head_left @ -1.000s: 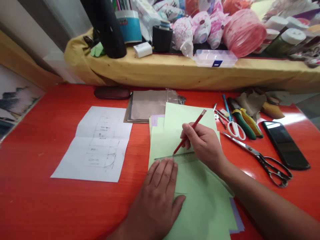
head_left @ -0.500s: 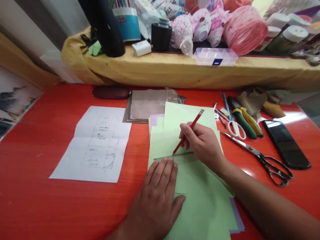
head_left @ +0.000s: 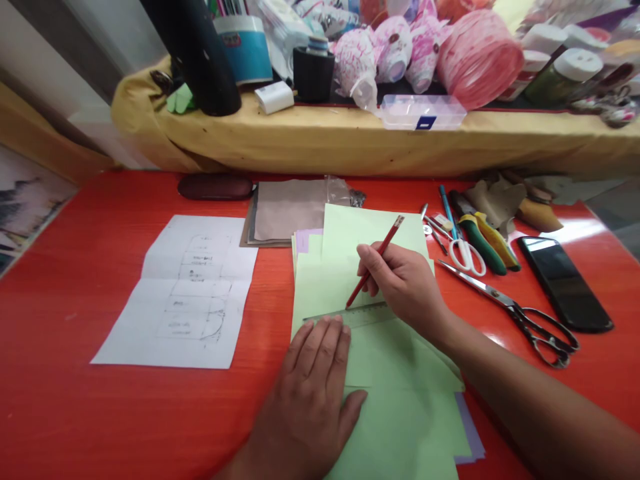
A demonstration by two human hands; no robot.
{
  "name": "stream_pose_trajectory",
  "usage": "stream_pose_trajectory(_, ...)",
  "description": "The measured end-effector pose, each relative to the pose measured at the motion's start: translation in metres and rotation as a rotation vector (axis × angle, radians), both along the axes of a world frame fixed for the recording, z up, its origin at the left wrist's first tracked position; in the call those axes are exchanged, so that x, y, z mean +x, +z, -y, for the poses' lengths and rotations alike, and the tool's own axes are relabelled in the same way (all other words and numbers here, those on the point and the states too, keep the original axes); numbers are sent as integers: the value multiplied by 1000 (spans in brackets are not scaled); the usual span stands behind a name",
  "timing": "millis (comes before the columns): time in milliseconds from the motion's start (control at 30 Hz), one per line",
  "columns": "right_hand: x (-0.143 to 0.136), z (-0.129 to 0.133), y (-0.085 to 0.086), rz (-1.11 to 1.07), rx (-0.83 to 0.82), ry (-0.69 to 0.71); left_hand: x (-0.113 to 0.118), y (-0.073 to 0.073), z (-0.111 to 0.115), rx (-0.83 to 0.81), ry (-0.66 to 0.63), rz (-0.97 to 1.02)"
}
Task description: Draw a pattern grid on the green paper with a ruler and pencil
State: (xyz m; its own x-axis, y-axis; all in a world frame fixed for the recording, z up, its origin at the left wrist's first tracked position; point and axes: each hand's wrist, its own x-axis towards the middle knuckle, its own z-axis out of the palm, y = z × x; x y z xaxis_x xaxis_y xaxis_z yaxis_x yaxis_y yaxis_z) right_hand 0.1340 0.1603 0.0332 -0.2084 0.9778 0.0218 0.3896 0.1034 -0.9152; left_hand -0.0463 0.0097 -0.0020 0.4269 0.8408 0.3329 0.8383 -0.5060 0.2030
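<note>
My right hand is closed around a red pencil, its tip down at the upper edge of a clear ruler. The ruler lies slantwise on a stack of light green paper, and part of it is hidden under both hands. My left hand rests flat with fingers stretched out, fingertips pressing on the ruler and palm over the paper's left side. A pencil line runs across the green sheet near my left thumb. To the left lies a creased white sheet with a pencil-drawn pattern.
Right of the paper lie large metal scissors, white-handled scissors, green-and-yellow pliers and a black phone. Behind are brown sheets and a dark red case. A cloth-covered shelf full of jars and bundles borders the red table.
The view has shifted slightly, so most things sit a little further left. Both hands keep their places on the ruler and paper; the pencil tip stays at the ruler's edge.
</note>
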Motion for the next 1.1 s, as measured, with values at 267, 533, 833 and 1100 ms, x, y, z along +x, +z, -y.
stream_pose_trajectory(267, 6, -2, 1, 15, 1, -16, 1, 0, 0, 5, 1, 16)
stream_pose_trajectory(533, 12, -5, 0, 55, 6, -21, 0, 1, 0, 4, -2, 6)
stream_pose_trajectory(833, 16, -6, 1, 92, 8, -43, 1, 1, -1, -3, -3, 25)
stream_pose_trajectory(1100, 18, -7, 3, 115, 2, -63, 1, 0, 0, -13, -10, 29)
